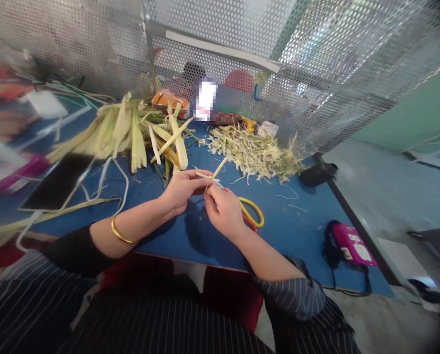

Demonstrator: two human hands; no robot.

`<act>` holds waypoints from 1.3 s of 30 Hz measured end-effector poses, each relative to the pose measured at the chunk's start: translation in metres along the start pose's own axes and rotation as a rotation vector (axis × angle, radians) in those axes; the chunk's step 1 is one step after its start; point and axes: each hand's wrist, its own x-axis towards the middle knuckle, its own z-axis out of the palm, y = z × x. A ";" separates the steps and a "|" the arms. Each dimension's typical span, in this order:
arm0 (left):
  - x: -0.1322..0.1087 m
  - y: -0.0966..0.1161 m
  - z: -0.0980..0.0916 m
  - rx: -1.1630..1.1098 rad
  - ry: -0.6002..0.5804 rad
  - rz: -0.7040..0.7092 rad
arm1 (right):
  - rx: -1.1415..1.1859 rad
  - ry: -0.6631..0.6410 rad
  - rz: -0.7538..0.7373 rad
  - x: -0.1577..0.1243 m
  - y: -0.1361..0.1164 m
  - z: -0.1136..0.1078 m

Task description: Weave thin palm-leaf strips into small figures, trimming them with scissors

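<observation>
Narrow pale strips of corn husk (220,168) cross each other between my fingertips, above the blue table. My left hand (181,191) pinches them from the left, thumb against fingers. From the right, my right hand (226,209) closes on the same strips; its fingertips are partly hidden. Just beside my right hand lie yellow and orange loops, which look like scissors handles (259,214). Whole dried corn husks (111,125) are heaped beyond my left hand. A pile of shredded husk (251,153) spreads farther back on the right.
A dark-screened tablet (59,182) with white cables is on the left. A phone (206,98) stands at the back by a perforated metal screen (220,54). A black cup (318,174) lies near the right edge, with a magenta box (353,244) nearer me. A blurred hand (6,125) shows far left.
</observation>
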 end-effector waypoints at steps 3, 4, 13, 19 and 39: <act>0.001 -0.002 -0.001 -0.005 0.022 -0.001 | -0.025 -0.001 -0.038 0.000 0.001 0.003; 0.001 -0.003 -0.002 -0.006 0.030 -0.008 | -0.030 0.000 -0.047 0.000 0.002 0.004; 0.004 -0.003 -0.004 -0.010 0.014 -0.076 | -0.067 -0.001 -0.083 -0.002 0.000 0.005; 0.004 0.008 -0.008 0.010 -0.088 -0.170 | 0.175 0.237 0.342 0.002 0.019 -0.013; -0.003 0.000 -0.005 0.547 -0.272 -0.024 | 0.638 0.131 0.514 0.008 0.030 -0.009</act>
